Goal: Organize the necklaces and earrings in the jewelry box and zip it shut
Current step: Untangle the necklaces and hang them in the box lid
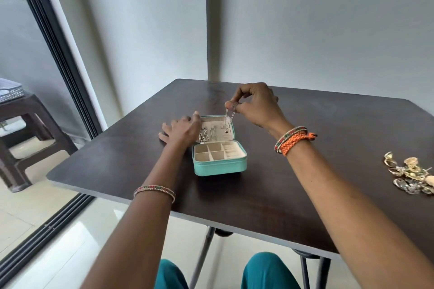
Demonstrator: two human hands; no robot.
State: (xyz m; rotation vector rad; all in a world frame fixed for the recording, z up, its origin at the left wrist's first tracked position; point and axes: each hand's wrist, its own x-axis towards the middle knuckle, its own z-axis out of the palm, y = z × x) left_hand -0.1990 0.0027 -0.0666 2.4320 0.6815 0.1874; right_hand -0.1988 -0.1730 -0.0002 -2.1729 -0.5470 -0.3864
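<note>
A teal jewelry box [219, 166] stands open on the dark table [270, 185], its cream compartments empty and its lid [218, 128] tilted back. A thin silver necklace [227, 122] with a small dark pendant hangs in front of the lid, and my right hand [252, 104] pinches its top above the lid. Other silver chains [204, 135] hang on the left of the lid's inside. My left hand [182, 129] rests against the lid's left edge, fingers spread on the table. A heap of gold earrings [409, 175] lies at the table's far right.
The table stands in a corner between two white walls. A dark sliding-door frame [58, 54] runs along the left, with a brown stool [21, 129] beyond it. My knees in teal trousers [267, 272] show below the table's front edge.
</note>
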